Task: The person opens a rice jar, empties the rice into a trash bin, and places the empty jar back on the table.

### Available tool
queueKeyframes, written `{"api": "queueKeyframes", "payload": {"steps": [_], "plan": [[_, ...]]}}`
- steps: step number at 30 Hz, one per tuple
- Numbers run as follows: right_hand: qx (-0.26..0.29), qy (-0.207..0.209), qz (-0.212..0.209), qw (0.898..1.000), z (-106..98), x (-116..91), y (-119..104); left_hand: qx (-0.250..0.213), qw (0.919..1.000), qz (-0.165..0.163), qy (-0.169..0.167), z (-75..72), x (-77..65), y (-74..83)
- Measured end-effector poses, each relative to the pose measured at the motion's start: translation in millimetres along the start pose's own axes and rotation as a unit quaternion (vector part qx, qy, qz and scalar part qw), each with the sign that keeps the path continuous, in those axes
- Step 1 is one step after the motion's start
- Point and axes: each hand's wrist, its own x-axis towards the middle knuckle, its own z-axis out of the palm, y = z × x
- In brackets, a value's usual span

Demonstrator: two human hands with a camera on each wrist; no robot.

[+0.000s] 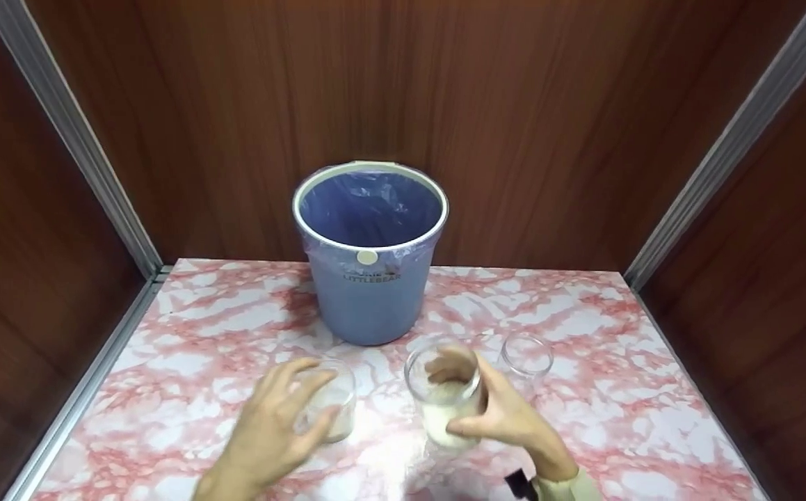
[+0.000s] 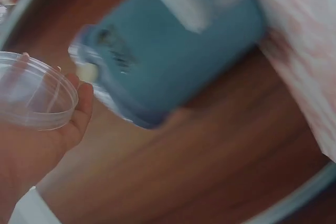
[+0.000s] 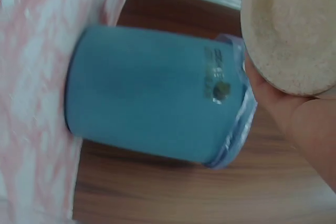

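In the head view my left hand (image 1: 277, 410) curls its thumb and fingers about a clear round cup (image 1: 345, 403). The left wrist view shows the clear rim of this cup (image 2: 58, 121) against the fingers. My right hand (image 1: 507, 410) grips a clear cup with pale, cream-coloured contents (image 1: 441, 421), its mouth facing up and slightly tilted. Its round, pale underside (image 3: 294, 30) fills the corner of the right wrist view. Another clear cup (image 1: 528, 356) stands right of the right hand; I make out no contents in it.
A blue bin (image 1: 371, 306) with a plastic liner and pale rim stands behind the hands. The tabletop (image 1: 222, 313) has a red and white marbled pattern. Brown wood-grain panels (image 1: 549, 139) with metal corner posts (image 1: 722, 146) close in the back and sides.
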Motion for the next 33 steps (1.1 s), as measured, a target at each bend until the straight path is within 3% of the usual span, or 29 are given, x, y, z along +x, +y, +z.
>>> {"api": "queueKeyframes", "payload": {"steps": [8,12,15,18,24,28,33], "plan": [[-0.029,0.04,0.054,0.997,-28.2,26.8,-28.0,0.032,0.9928,-0.105,-0.047,-10.1,-30.1,-44.4],[-0.08,0.058,0.091,0.991,-39.9,42.8,-46.3,0.053,0.99,-0.127,-0.032,-9.7,-45.8,-65.5],[-0.127,0.068,0.11,0.983,-52.0,51.6,-48.1,0.077,0.9854,-0.151,-0.02,-8.7,-58.0,-81.1],[-0.175,0.075,0.115,0.975,-64.6,59.4,-41.8,0.103,0.9746,-0.196,-0.033,-10.1,-71.3,-94.3],[-0.251,0.075,0.102,0.96,-80.8,75.1,-31.3,0.119,0.9394,-0.291,-0.137,-19.2,-93.9,-116.2],[-0.319,0.085,0.093,0.939,-91.8,87.7,-28.6,0.105,0.9234,-0.32,-0.185,-20.6,-101.7,-130.8],[-0.396,0.07,0.097,0.91,-103.2,110.0,-27.3,0.087,0.9139,-0.338,-0.207,-17.4,-113.1,-145.0]]}}
